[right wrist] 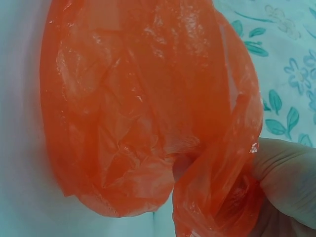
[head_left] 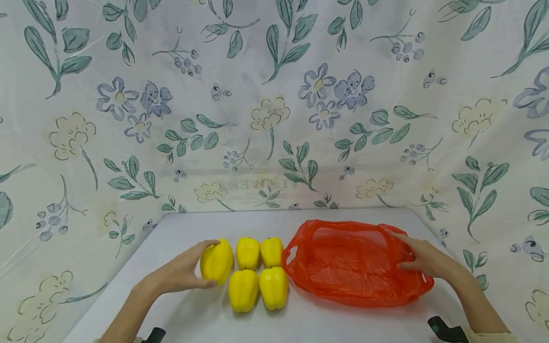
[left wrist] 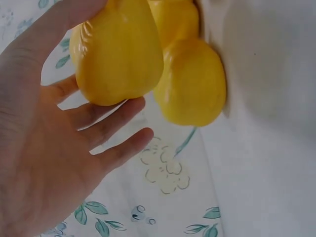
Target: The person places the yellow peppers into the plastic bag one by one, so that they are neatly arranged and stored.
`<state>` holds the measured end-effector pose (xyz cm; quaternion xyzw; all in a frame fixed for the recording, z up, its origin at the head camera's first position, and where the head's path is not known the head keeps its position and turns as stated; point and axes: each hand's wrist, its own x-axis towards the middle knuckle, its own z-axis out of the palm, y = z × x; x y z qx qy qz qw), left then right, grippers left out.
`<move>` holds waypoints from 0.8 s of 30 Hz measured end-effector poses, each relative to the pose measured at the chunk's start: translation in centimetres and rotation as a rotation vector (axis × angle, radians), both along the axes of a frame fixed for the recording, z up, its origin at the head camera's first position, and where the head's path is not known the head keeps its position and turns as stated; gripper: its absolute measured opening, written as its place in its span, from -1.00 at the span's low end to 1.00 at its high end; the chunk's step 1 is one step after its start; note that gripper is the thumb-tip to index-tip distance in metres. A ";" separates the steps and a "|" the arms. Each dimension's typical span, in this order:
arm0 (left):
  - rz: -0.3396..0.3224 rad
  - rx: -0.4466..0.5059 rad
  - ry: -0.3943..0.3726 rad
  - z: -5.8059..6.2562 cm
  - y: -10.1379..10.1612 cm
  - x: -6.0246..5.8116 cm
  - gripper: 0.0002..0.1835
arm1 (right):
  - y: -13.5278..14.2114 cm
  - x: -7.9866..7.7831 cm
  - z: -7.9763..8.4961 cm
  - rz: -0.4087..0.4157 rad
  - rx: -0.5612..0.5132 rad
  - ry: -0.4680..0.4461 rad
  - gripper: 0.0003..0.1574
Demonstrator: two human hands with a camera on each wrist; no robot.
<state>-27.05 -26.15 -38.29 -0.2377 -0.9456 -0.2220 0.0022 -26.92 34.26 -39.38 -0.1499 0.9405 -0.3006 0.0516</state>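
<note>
My left hand [head_left: 182, 272] holds a yellow bell pepper [head_left: 217, 262] between thumb and fingers, at the left end of the group. In the left wrist view this bell pepper [left wrist: 118, 54] is tilted, with fingertips along its side and lower end. Several more yellow bell peppers [head_left: 243, 290] stand in two short rows just right of it. A thin red plastic bag [head_left: 343, 267] lies spread with its mouth partly raised. Its right edge is gripped by my right hand [head_left: 422, 257]. Bunched film of the bag [right wrist: 217, 192] sits at the thumb in the right wrist view.
Everything rests on a white table [head_left: 206, 319]. Behind it and along both sides hangs a pale curtain [head_left: 266, 71] printed with leaves and flowers. The bag's left handle loop lies close to the nearest peppers.
</note>
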 end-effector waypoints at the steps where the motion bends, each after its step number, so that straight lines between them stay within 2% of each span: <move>1: -0.006 0.011 0.018 0.0 0.2 -0.1 0.03 | 0.0 0.0 0.0 -0.003 -0.004 -0.005 0.04; 8: -0.020 0.043 0.096 0.0 1.8 -0.8 0.06 | 0.1 0.1 -0.2 0.011 -0.053 -0.022 0.05; 14: -0.038 0.071 0.113 0.2 3.1 -1.3 0.02 | 0.1 0.3 -0.3 0.045 -0.087 0.004 0.04; 24: -0.119 0.065 0.147 1.3 5.9 -1.8 0.00 | -0.1 0.5 -0.1 0.031 -0.085 0.002 0.07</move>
